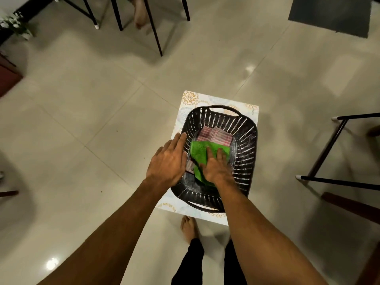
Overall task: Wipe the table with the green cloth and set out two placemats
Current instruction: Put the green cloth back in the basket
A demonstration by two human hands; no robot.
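A black perforated basket (244, 140) stands on a small patterned stool (190, 98). Inside lie a green cloth (198, 151) and folded red-and-white checked placemats (213, 135) behind it. My right hand (216, 167) is inside the basket, resting on the green cloth with fingers and thumb curled onto it. My left hand (168, 159) lies flat over the basket's left rim, fingers straight. Another folded piece (190, 166) shows under the cloth, mostly hidden.
Pale tiled floor all round. Black chair legs (156, 27) stand at the top, with a person's bare foot (139, 13) among them. More black furniture legs (329, 149) are at the right. A dark mat (331, 15) lies top right. My own feet are below the stool.
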